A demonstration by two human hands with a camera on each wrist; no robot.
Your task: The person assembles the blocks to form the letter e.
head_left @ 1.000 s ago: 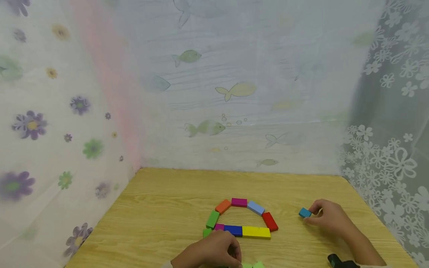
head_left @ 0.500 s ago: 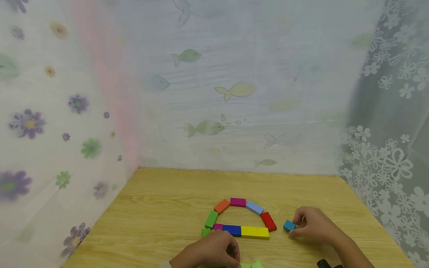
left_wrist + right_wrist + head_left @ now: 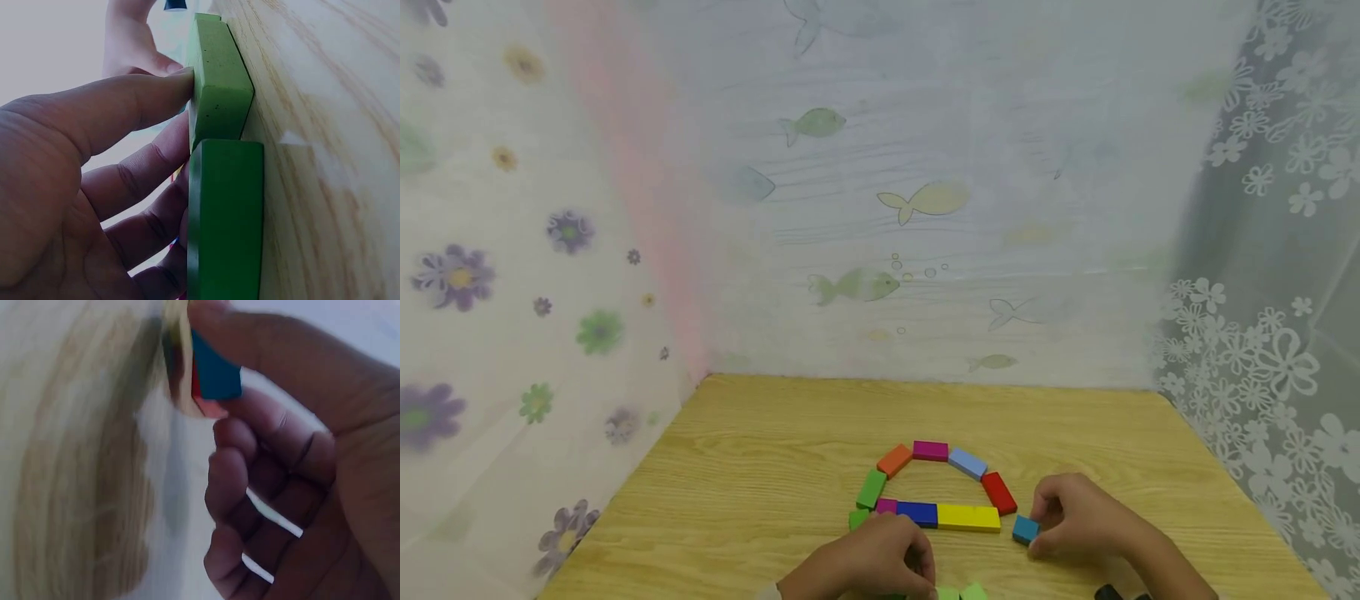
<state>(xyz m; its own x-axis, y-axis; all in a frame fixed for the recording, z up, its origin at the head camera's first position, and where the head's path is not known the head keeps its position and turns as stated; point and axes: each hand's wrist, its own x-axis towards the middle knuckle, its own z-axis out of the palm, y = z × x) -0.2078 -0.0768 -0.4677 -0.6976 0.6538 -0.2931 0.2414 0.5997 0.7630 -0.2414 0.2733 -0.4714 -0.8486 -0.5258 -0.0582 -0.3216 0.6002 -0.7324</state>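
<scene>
Thumb and index finger of my right hand (image 3: 1086,517) pinch a small blue block (image 3: 1026,530), at the right of the yellow block (image 3: 968,517). The right wrist view shows the blue block (image 3: 215,369) too, between thumb and fingers. My left hand (image 3: 880,554) is low in front of the row, its thumb and index finger gripping a light green block (image 3: 219,81) on the table. Touching that one is a dark green block (image 3: 226,219). Part of the row is hidden behind the left hand. Two light green blocks (image 3: 973,592) show beside its fingertips.
An arch of green (image 3: 872,489), orange (image 3: 895,460), magenta (image 3: 931,451), light blue (image 3: 967,462) and red (image 3: 999,492) blocks stands above a row with a dark blue block (image 3: 917,514). A black object (image 3: 1107,592) lies at the front right. Printed curtains surround the wooden table (image 3: 760,467).
My right hand has moved left and nearer with the blue block, toward the right end of the yellow block. My left hand has stayed almost still.
</scene>
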